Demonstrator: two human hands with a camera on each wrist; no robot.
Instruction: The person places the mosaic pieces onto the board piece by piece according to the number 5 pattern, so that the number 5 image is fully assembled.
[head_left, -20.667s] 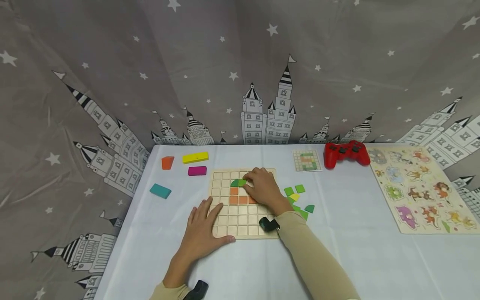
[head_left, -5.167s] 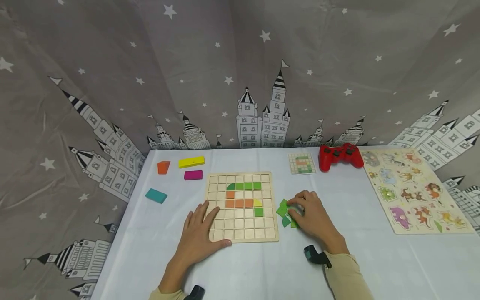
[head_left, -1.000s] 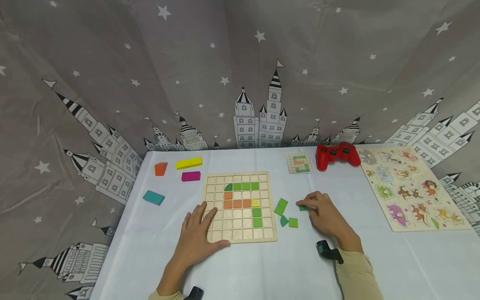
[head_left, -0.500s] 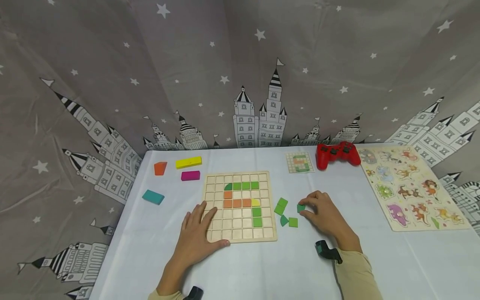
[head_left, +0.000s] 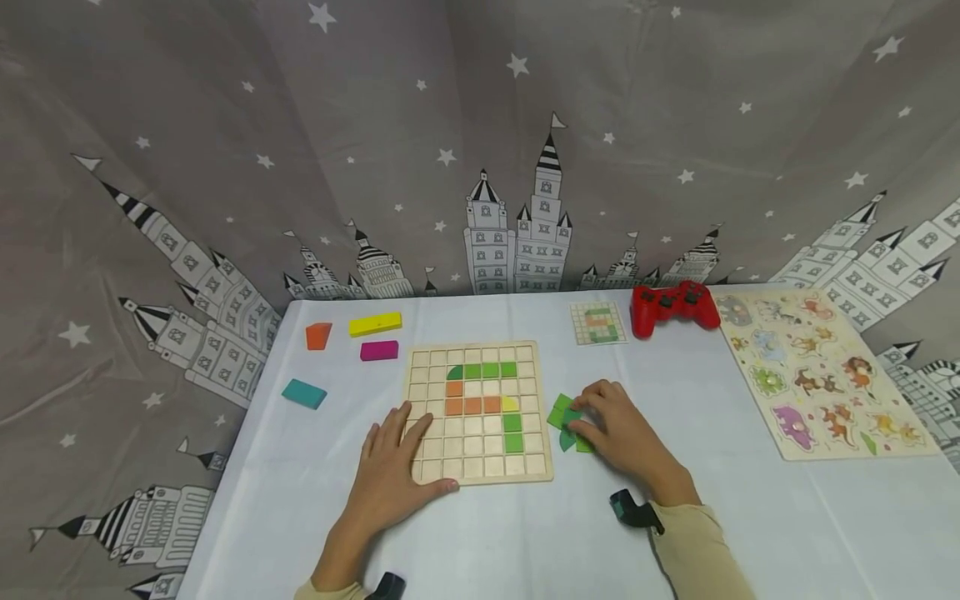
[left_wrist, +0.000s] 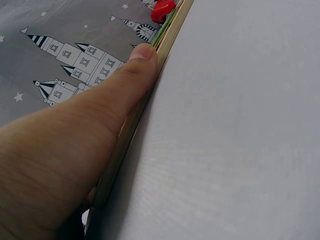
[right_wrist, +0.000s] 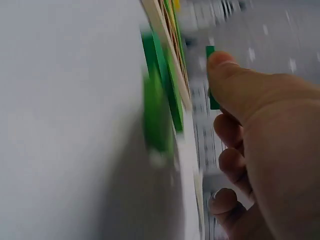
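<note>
Pinching a small green tile [right_wrist: 211,75] between thumb and fingers, the right hand [head_left: 618,433] hovers over the loose green pieces [head_left: 561,412] lying just beside the right edge of the wooden grid board [head_left: 420,392]. The left hand [head_left: 390,467] lies flat with straight fingers on the board's lower left corner, thumb along its front edge, pinning it to the table [head_left: 525,542].

Judging by the board, the picking step is in hand: green, orange and yellow tiles already fill part of the grid, and the green column [head_left: 512,433] on the right stops above the bottom row. The next move likely calls for carrying the tile left over the board's raised rim and lowering it squarely into an empty cell, without nudging seated neighbours.

Room is generous: bare cloth lies in front of the board, and the red game controller [head_left: 671,304] and pattern card [head_left: 597,322] sit well apart behind.
</note>
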